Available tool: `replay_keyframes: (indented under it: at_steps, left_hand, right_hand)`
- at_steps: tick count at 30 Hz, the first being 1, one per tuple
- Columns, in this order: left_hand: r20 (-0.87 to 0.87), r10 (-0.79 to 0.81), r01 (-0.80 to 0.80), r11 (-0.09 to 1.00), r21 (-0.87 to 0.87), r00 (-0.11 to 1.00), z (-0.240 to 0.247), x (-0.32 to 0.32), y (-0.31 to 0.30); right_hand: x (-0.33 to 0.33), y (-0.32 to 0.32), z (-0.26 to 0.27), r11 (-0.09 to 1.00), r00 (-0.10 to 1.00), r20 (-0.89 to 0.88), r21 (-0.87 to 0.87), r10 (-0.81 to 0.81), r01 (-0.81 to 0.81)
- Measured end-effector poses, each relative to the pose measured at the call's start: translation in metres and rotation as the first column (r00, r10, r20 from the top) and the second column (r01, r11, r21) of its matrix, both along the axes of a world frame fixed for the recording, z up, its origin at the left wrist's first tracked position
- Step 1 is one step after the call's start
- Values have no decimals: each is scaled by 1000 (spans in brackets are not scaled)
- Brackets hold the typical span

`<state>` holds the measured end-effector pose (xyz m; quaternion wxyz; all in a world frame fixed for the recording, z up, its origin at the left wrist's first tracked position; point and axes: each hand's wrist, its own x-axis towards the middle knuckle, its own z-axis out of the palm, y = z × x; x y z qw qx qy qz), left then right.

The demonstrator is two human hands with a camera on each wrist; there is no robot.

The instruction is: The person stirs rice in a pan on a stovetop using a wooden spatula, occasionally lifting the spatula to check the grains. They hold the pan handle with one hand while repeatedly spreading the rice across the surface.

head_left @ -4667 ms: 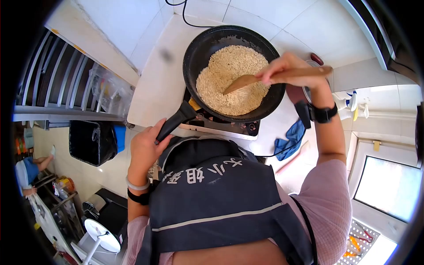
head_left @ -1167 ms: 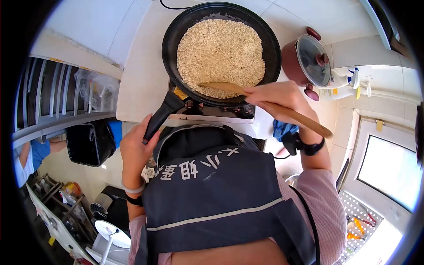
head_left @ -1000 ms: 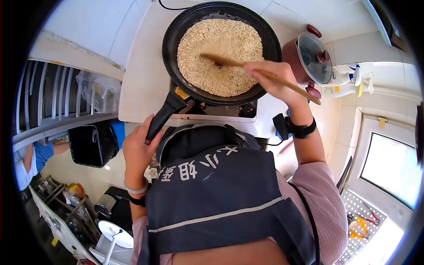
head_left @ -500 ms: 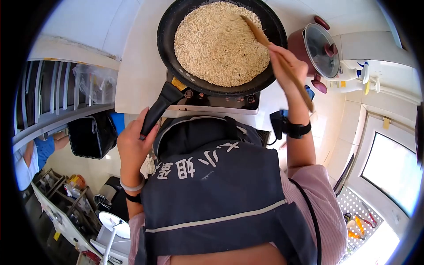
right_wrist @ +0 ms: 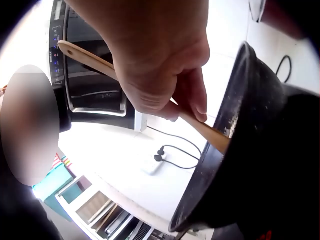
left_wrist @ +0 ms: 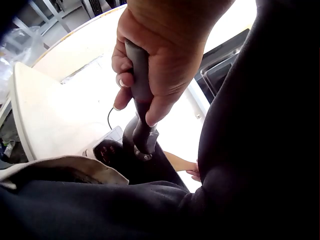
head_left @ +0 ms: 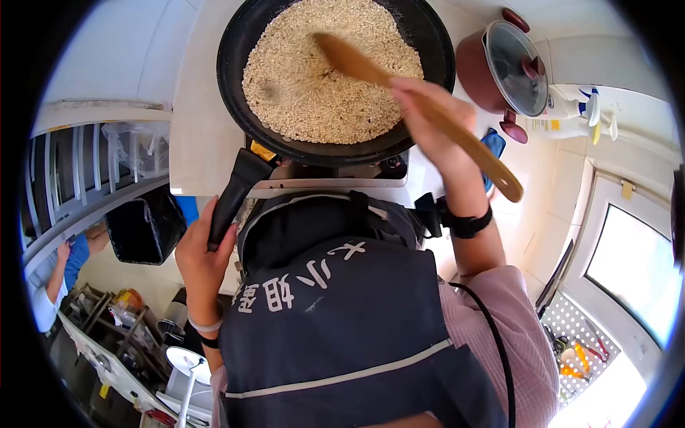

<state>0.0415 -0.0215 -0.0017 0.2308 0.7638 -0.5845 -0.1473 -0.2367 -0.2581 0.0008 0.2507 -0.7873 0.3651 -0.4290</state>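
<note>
In the head view we get bright daylight, with the window (head_left: 631, 260) on the right glaring to bluish white. Wide-angle distortion bows the lines toward the edges, and the corners drop into black. We see motion blur in the grain (head_left: 342, 114) around the blade of the wooden spatula (head_left: 421, 107), and a soft dark smudge on its left.

From the left wrist, the counter (left_wrist: 55, 117) burns out to white, while the apron (left_wrist: 100, 210) sinks into near-black. From the right wrist, we lose the outside of the pan (right_wrist: 220, 185) to deep shadow; a blurred oval (right_wrist: 30, 125) on the left is unreadable.
</note>
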Motion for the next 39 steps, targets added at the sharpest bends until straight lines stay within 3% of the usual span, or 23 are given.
replay_keyframes:
  at_steps: [6,9,11,15,19,21,22,23,25,27,29,33,37,39]
  left_hand:
    - [-24,21,-20,999,25,999,4,-3,0]
    - [-49,53,-52,998,22,997,2,-5,1]
    - [-46,50,-49,998,30,998,3,-5,1]
    - [-71,67,-65,997,39,995,4,-5,0]
    - [-75,65,-62,997,43,995,5,-6,1]
    - [-42,35,-33,998,49,998,5,-6,1]
    - [-44,41,-39,998,50,998,4,-7,2]
    - [-66,61,-58,997,42,996,3,-8,3]
    - [-98,79,-75,997,36,992,0,-10,4]
    - [-94,89,-86,996,36,992,-1,-10,5]
    - [-90,90,-87,996,34,992,-2,-10,5]
    - [-64,60,-59,998,11,996,-2,-8,4]
    - [-70,65,-65,998,4,995,-3,-9,6]
    - [-80,65,-65,998,-1,995,-4,-9,6]
  right_hand:
    - [-47,-23,35,971,974,-132,-178,-184,159]
    - [-57,-12,27,948,923,-231,-148,-308,280]
    - [-42,2,21,956,904,-311,-120,-293,268]
    - [-10,20,9,989,989,-100,-107,-113,102]
    - [0,30,34,996,988,-139,57,-67,75]
    - [-19,14,46,981,987,-100,-137,126,-139]
    - [-29,11,56,977,977,-34,-23,213,-213]
    - [-40,14,84,960,957,-133,153,257,-237]
    - [-64,0,111,852,808,-276,225,520,-472]
    - [-73,-2,119,774,725,-282,315,628,-549]
    - [-60,6,121,769,741,-249,365,623,-524]
    - [-33,0,96,783,659,-450,176,603,-596]
    - [-13,-38,51,740,687,-351,27,637,-672]
    - [-5,-56,37,790,730,-323,109,602,-603]
